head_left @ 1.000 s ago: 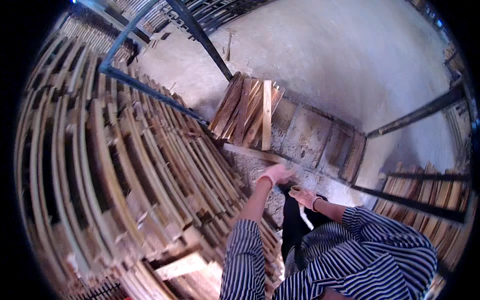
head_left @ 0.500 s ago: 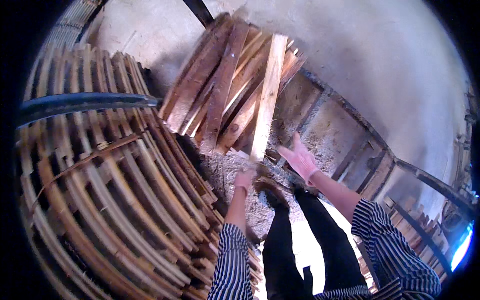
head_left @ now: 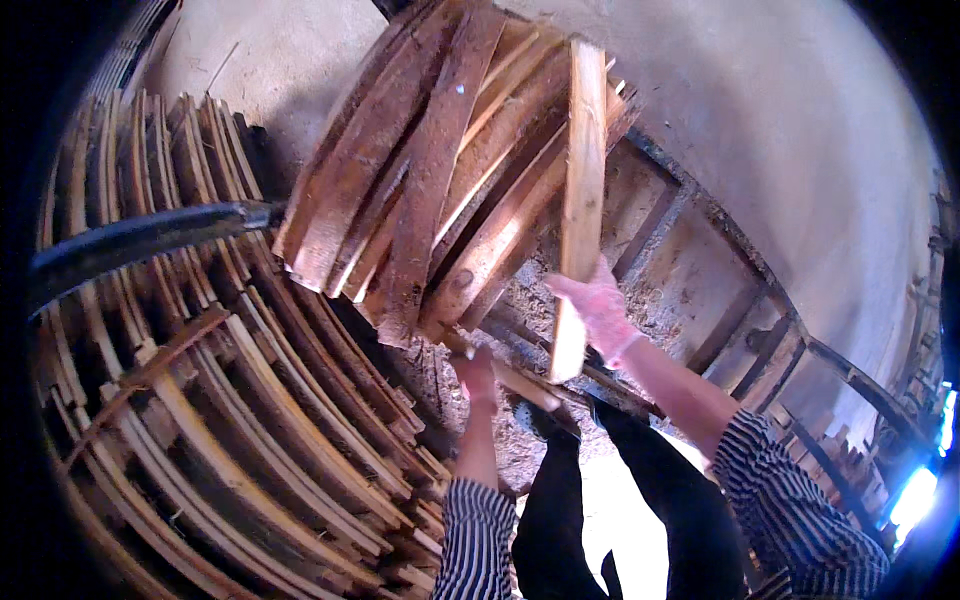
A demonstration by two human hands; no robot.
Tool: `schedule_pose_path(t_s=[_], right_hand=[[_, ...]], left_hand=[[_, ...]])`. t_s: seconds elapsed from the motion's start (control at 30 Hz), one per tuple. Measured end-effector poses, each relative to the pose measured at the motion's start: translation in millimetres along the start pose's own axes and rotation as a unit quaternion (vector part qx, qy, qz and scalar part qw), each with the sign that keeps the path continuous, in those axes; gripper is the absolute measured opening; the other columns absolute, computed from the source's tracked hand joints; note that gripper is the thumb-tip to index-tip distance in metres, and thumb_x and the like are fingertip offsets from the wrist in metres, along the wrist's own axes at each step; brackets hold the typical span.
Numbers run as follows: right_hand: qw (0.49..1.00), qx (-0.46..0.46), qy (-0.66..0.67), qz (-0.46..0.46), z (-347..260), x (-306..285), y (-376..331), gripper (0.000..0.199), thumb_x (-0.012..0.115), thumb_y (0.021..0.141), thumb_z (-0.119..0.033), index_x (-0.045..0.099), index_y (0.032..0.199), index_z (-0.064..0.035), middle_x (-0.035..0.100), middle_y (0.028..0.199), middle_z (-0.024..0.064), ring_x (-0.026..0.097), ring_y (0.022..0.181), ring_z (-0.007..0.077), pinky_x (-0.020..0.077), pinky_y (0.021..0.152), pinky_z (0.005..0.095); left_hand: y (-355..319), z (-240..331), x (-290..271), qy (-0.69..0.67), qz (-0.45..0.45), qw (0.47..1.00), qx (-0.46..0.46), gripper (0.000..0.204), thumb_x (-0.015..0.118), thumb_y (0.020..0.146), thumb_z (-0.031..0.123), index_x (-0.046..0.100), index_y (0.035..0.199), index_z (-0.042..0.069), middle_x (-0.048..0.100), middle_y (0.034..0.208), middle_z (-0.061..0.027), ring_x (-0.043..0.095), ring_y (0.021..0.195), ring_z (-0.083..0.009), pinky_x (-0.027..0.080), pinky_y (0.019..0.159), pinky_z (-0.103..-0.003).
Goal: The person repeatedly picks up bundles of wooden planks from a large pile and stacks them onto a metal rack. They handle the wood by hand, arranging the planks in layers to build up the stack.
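My right hand [head_left: 597, 312], in a pale pinkish glove, grips the lower part of a light, straight-sided wooden plank [head_left: 584, 170]. The plank stands nearly upright in view, its lower end reaching below my hand. My left hand [head_left: 476, 380] is lower and to the left, fingers closed around what looks like a short wooden strip [head_left: 527, 387]; its middle is hidden by the hand. Just beyond both hands, a pile of rough brown boards [head_left: 425, 190] leans at a slant, some with bark-dark faces and paler edges.
Stacked rows of narrow wooden slats [head_left: 250, 400] fill the left side, crossed by a dark curved metal bar [head_left: 150, 228]. A dark metal frame [head_left: 740, 245] runs along the right. Wood shavings [head_left: 505, 445] cover the ground by my feet. Behind is a pale wall [head_left: 780, 130].
My right hand, spread and apart from the plank before, now grips it. The plank has shifted right and become more upright. My left hand has moved slightly lower left, away from the plank's end.
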State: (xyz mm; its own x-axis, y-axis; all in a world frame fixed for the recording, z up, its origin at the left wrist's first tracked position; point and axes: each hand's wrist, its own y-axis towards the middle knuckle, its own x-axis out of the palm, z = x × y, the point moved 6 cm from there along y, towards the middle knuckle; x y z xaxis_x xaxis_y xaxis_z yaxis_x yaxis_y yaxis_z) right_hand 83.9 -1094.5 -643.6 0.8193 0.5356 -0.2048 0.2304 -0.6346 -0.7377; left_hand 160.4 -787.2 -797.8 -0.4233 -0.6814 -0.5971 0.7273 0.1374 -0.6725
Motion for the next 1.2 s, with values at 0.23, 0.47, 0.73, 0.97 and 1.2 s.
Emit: schedule_pose_path(t_s=[0.23, 0.47, 0.73, 0.97, 1.2], right_hand=[[0.994, 0.061, 0.009, -0.093, -16.4, -98.3, -77.4, 0.084, 0.084, 0.077, -0.019, 0.039, 0.147, -0.0028, 0.06, 0.12, 0.0088, 0.058, 0.104, 0.0187, 0.0493, 0.091, 0.0338], [0.976, 0.133, 0.147, -0.091, -12.9, -117.4, -151.0, 0.088, 0.083, 0.078, -0.016, 0.035, 0.151, -0.0054, 0.058, 0.122, 0.0075, 0.057, 0.105, 0.0184, 0.0492, 0.092, 0.0345], [0.976, 0.062, 0.202, -0.052, 6.9, 16.2, -62.6, 0.088, 0.083, 0.08, -0.017, 0.034, 0.152, -0.007, 0.062, 0.127, 0.0139, 0.06, 0.112, 0.0232, 0.0479, 0.099, 0.035], [0.858, 0.136, 0.495, -0.036, 46.5, 83.8, 42.7, 0.08, 0.081, 0.083, -0.048, 0.048, 0.142, -0.0051, 0.062, 0.133, 0.01, 0.059, 0.119, 0.0254, 0.0428, 0.106, 0.0434], [0.879, 0.102, 0.431, -0.175, 56.0, 57.9, 49.9, 0.098, 0.074, 0.078, -0.07, 0.043, 0.149, -0.0106, 0.049, 0.149, 0.0117, 0.047, 0.133, 0.0294, 0.0408, 0.111, 0.0459]], left_hand=[[-220.7, 25.0, -65.3, -0.422, -0.101, 0.872, -0.227, 0.029, 0.058, 0.091, 0.023, 0.057, 0.113, 0.005, 0.058, 0.103, -0.0091, 0.058, 0.094, -0.0222, 0.05, 0.086, -0.039], [-346.7, 164.0, -113.8, -0.28, -0.046, 0.957, 0.057, 0.078, 0.066, 0.083, 0.0, 0.026, 0.15, 0.002, 0.05, 0.128, -0.0163, 0.058, 0.107, -0.0237, 0.053, 0.089, -0.034], [-111.6, 374.3, -102.3, 0.109, -0.058, 0.927, 0.354, 0.09, 0.082, 0.076, 0.02, 0.035, 0.15, 0.0, 0.044, 0.148, -0.0248, 0.045, 0.135, -0.0372, 0.036, 0.116, -0.042], [-66.6, 330.9, -33.5, 0.257, 0.034, 0.897, 0.357, 0.103, 0.085, 0.073, 0.033, 0.03, 0.154, 0.001, 0.04, 0.153, -0.0263, 0.036, 0.143, -0.0428, 0.027, 0.121, -0.048], [-131.6, 293.7, 7.5, 0.28, -0.001, 0.846, 0.454, 0.098, 0.085, 0.072, 0.027, 0.035, 0.15, -0.004, 0.047, 0.145, -0.0267, 0.043, 0.136, -0.0434, 0.034, 0.117, -0.047]])
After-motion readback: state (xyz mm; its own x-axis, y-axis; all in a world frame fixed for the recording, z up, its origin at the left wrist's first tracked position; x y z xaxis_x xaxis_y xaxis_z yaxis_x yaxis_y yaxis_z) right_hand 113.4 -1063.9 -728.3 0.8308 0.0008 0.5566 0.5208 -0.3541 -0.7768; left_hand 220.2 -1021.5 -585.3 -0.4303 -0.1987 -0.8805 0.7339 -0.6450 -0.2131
